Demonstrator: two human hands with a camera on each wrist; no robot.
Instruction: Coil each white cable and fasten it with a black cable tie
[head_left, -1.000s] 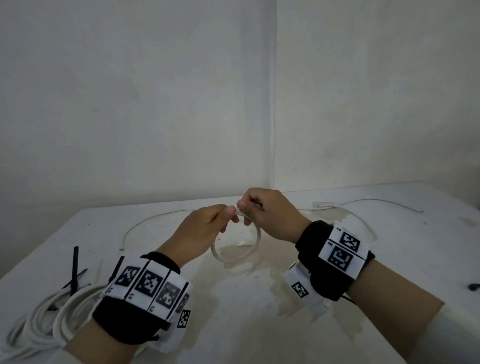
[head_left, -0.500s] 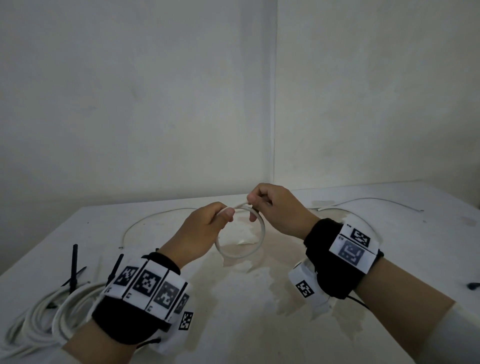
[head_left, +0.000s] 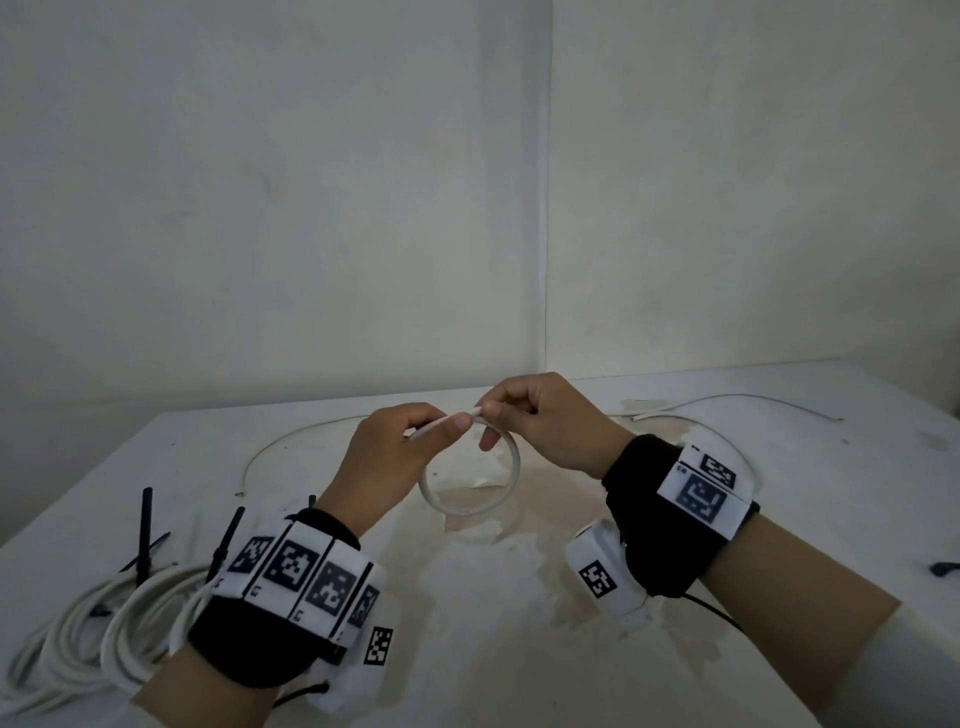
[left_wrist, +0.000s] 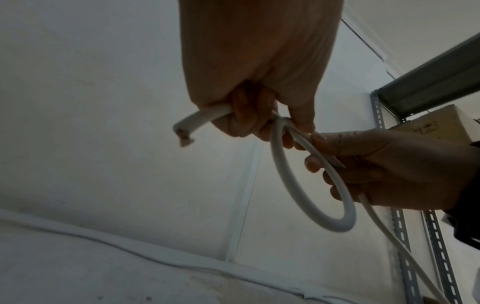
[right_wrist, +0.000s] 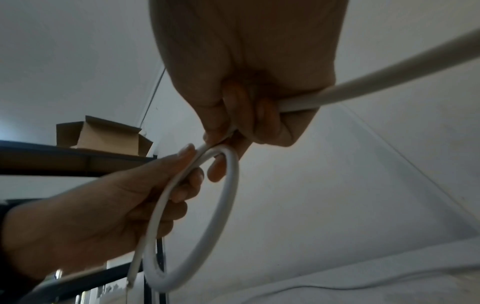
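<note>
The person holds one white cable (head_left: 470, 499) up in the air between both hands, just above the table (head_left: 779, 519). The left hand (head_left: 387, 457) has its fingers curled around the cut end of the cable, with the thumb pressed on top, so the end cannot slip away. In the left wrist view that short end pokes out on the far side of the fist. The right hand (head_left: 545, 421) pinches the cable just beside the left thumb, at the spot where the cable crosses itself. Below the two hands hangs one small round loop. It looks like the first ring of the coil, so the task for this cable has likely just begun. The hands stay close together, probably so the loop keeps its round shape and does not spring open. The rest of the cable runs out past the right hand and lies on the table behind it. Near the left wrist lie some coiled cables (head_left: 88, 629) with black cable ties (head_left: 145, 530) sticking up from them. They seem to be done and put aside there, out of the way. No tie is in either hand yet.
</note>
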